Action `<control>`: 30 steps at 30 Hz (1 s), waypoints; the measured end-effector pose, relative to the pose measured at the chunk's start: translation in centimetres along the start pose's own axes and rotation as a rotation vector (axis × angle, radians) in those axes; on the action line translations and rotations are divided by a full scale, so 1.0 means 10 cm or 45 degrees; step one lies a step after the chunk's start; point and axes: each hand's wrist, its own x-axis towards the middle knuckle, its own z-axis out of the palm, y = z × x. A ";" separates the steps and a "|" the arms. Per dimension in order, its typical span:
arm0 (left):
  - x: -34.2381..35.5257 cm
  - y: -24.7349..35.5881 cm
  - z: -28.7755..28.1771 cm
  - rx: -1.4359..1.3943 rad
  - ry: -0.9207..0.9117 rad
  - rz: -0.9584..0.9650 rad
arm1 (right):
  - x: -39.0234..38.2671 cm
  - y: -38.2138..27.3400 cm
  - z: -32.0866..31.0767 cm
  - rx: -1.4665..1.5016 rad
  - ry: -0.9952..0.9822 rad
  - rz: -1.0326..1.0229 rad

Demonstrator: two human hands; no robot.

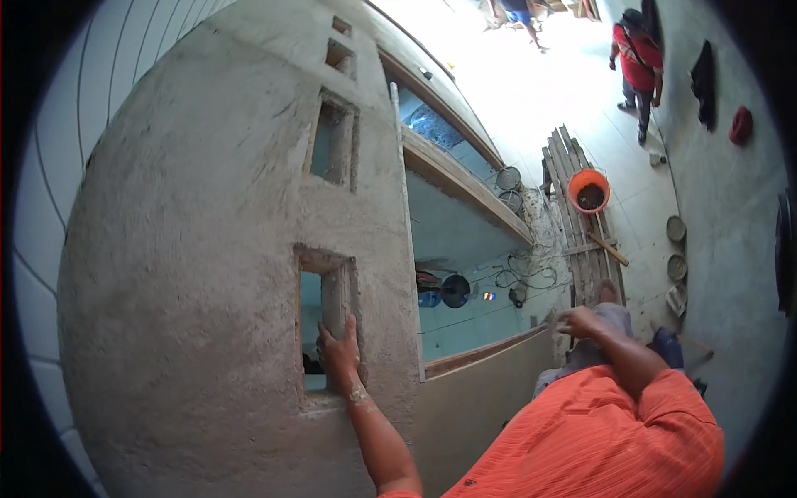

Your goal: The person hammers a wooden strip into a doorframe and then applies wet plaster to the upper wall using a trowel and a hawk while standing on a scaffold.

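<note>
My left hand (339,349) rests with spread fingers on the inner edge of a small rectangular opening (345,282) in the grey plastered wall (207,216), its wrist smeared with pale residue. My right hand (579,323) is near my knee, fingers loosely bent and apart, with nothing visible in them. Right of the wall are wood-edged openings (465,190) onto tiled spaces below.
Planks (575,257) lie lengthwise with an orange bucket (589,187) and wooden-handled tool (608,249). Grey pails (509,178), cables (523,270) and round containers (677,228) are around them. A person in red (638,66) walks along the right wall; another person (519,17) is farther off.
</note>
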 end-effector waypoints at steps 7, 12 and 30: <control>0.01 0.03 -0.02 -0.042 0.035 0.066 | -1.27 1.10 0.07 0.318 0.213 0.738; 0.08 -0.01 0.14 -0.159 -0.076 -0.047 | -1.66 1.54 0.59 1.052 0.605 1.060; 0.00 0.20 0.08 -0.186 0.053 -0.006 | -2.10 1.66 0.73 0.988 0.922 1.339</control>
